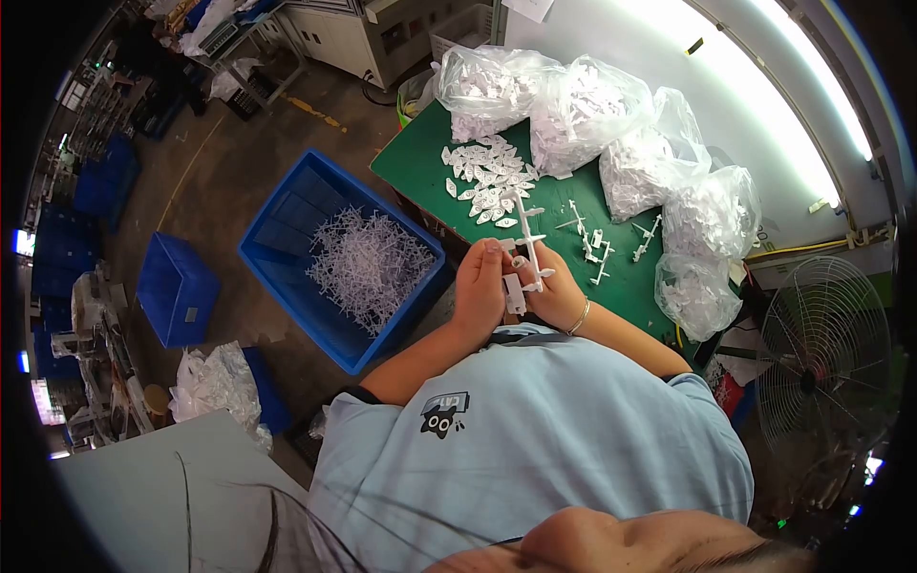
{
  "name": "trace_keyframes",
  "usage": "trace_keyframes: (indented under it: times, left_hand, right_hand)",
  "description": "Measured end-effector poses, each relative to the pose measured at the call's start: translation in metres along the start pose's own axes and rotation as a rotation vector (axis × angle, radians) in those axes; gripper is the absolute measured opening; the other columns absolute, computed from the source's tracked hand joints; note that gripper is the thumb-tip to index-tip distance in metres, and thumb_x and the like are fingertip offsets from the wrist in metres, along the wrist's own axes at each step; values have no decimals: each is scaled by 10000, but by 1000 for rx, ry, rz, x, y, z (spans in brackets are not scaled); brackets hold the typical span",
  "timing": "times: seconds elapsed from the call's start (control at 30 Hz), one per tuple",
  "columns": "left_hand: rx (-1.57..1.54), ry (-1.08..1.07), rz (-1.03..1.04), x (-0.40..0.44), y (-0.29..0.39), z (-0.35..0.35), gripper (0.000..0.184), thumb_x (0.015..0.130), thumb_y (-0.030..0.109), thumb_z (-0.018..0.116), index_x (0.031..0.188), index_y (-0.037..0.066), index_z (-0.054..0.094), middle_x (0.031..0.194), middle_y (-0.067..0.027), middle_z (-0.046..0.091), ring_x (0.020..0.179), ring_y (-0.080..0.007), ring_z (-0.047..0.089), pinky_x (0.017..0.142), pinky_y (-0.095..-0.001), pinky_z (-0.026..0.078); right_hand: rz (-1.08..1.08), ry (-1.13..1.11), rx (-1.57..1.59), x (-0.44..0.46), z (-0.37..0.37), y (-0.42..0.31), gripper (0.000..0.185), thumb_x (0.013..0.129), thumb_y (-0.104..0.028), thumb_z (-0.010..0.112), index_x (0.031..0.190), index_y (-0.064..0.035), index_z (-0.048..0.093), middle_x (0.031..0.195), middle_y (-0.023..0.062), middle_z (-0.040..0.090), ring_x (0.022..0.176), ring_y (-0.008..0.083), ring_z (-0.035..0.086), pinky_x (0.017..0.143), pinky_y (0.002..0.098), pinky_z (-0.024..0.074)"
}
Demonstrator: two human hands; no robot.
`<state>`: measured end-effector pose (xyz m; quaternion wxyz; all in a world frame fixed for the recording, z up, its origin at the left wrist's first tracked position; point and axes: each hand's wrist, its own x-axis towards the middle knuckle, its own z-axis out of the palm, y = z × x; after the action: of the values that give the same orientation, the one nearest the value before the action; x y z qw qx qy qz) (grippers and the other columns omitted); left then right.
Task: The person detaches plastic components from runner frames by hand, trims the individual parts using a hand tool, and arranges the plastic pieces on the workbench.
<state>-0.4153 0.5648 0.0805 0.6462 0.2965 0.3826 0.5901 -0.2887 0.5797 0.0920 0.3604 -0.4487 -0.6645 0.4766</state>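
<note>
Single wide-angle head view, facing forward and down, close over the left hand (482, 288) and right hand (557, 292), green bench (551, 250) just beyond

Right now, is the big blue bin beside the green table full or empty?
Partly full: a heap of thin white plastic pieces sits inside, with bare blue wall of the bin visible around it.

Five filled bags (585, 119), one fan (809, 374), two light tubes (821, 81)

A wire-caged fan (808, 380) stands at right, a small blue bin (178, 291) on the floor (244, 167) at left.
</note>
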Motion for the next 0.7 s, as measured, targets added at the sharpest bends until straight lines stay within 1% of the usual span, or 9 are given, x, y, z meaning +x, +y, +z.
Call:
trace_keyframes:
  times: [0.03,0.1,0.2,0.23,0.3,0.4,0.5,0.63,0.7]
  left_hand:
    - [-2,0,-2,1,0,-1,312,987,288,384,776,75,472,657,32,458,560,-19,405,502,-189,368]
    - [98,-105,25,3,1,-5,310,989,284,380,769,83,466,661,40,452,565,-12,394,500,-185,362]
    - [111,-116,-16,1,5,-3,311,990,279,378,760,86,457,661,45,444,568,-7,384,499,-183,356]
    - [110,-116,-19,1,4,-3,311,990,279,378,760,86,457,661,45,444,568,-7,384,499,-183,356]
    - [67,-136,-16,0,3,-3,315,990,284,376,757,88,455,660,50,436,571,-5,382,498,-180,350]
    - [60,-141,-79,-3,4,-1,316,989,291,375,766,86,463,658,53,430,569,-5,377,497,-175,346]
    - [60,-154,-97,-3,7,1,317,987,300,379,773,86,473,657,54,427,569,-5,377,496,-175,343]
    - [148,-190,-61,-5,12,2,316,986,299,384,773,85,479,658,54,428,570,-5,377,493,-179,343]
    - [159,-162,-77,-5,11,2,317,985,293,386,765,84,479,655,53,429,569,-5,380,489,-181,343]
  right_hand:
    - [2,0,-1,0,0,1,257,915,-221,473,1001,18,507,838,183,569,728,344,557,662,374,456]
    - [-39,12,9,-1,0,3,268,924,-236,470,974,24,512,823,190,569,716,342,560,646,379,454]
    - [-99,46,-13,-2,3,-3,234,922,-208,458,944,20,507,769,175,569,681,326,562,621,370,454]
    - [-96,46,-13,-2,2,-5,234,922,-208,458,944,20,507,769,175,569,681,326,562,621,370,454]
    - [-12,67,11,-2,2,-7,199,907,-186,464,905,10,499,700,147,564,615,302,558,573,356,450]
    - [-55,111,-61,-3,3,3,178,889,-177,479,882,0,491,673,129,566,570,286,555,532,349,445]
    - [-126,124,-81,-3,1,-6,189,878,-184,503,892,4,493,669,134,571,562,285,556,520,351,443]
    - [-97,116,-60,-3,1,4,205,880,-197,502,897,8,493,647,138,566,550,290,550,517,351,443]
    - [-139,125,-136,-3,1,7,226,884,-212,501,901,14,492,623,139,557,541,295,545,514,354,444]
